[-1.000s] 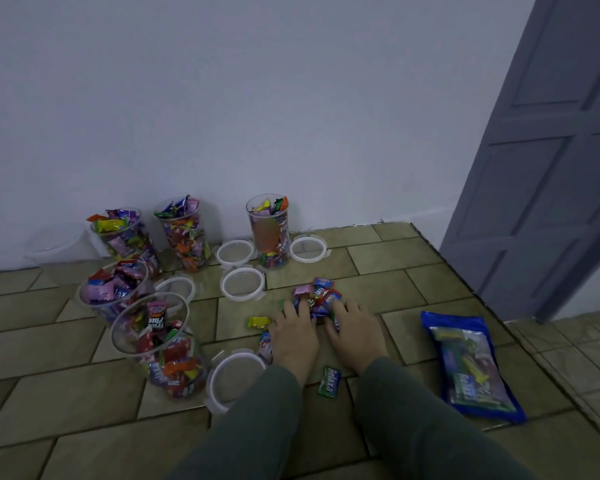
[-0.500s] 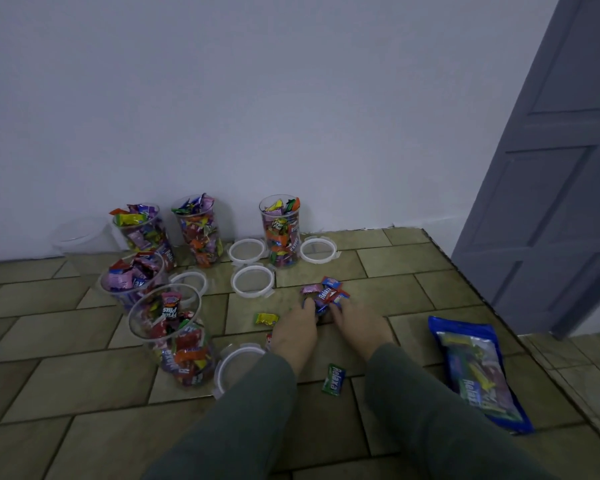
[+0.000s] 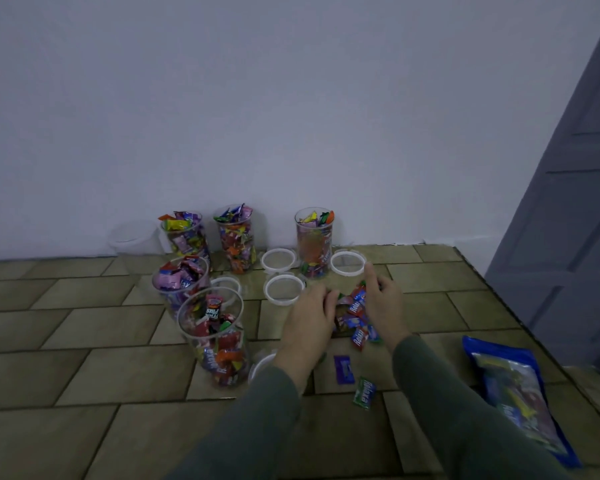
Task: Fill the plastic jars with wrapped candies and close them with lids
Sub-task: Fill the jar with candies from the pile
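fingers of both hands curl round a heap of wrapped candies (image 3: pixel 352 315) on the tiled floor (image 3: pixel 84 341): left hand (image 3: pixel 307 320) on one side, right hand (image 3: pixel 383 306) on the other, its forefinger raised. two stray candies (image 3: pixel 364 393) lie nearer. five open jars (image 3: pixel 215 337) full of candies stand left, lids (image 3: pixel 284 289) between them, a blue bag (image 3: pixel 520 396) right.

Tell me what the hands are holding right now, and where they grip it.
Both hands cup a bunch of wrapped candies from either side: left hand on its left edge, right hand on its right. Whether it is lifted off the floor cannot be told.
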